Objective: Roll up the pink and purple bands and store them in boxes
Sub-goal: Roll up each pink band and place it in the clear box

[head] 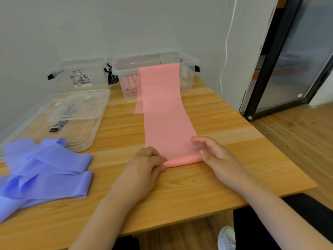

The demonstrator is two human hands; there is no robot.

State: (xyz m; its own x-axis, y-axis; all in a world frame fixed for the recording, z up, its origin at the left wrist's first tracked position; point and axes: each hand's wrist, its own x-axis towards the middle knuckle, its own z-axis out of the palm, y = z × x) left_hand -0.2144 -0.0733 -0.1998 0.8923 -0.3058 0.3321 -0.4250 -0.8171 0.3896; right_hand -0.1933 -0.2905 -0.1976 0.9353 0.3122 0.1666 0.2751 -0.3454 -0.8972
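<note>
A long pink band (164, 112) lies flat down the middle of the wooden table, its far end draped over the rim of a clear box (187, 66). Its near end is wound into a thin roll (182, 161). My left hand (146, 166) pinches the left end of that roll with curled fingers. My right hand (214, 155) rests at the roll's right end, fingers laid over the band. Loose purple bands (45, 170) lie in a heap at the left. Two rolled pink bands (130, 84) sit inside the clear box.
A second clear box (81, 76) stands at the back left against the wall. Two clear lids (59, 121) lie stacked in front of it. The table's right edge runs close to my right arm, with a black-framed glass door (295, 56) beyond it.
</note>
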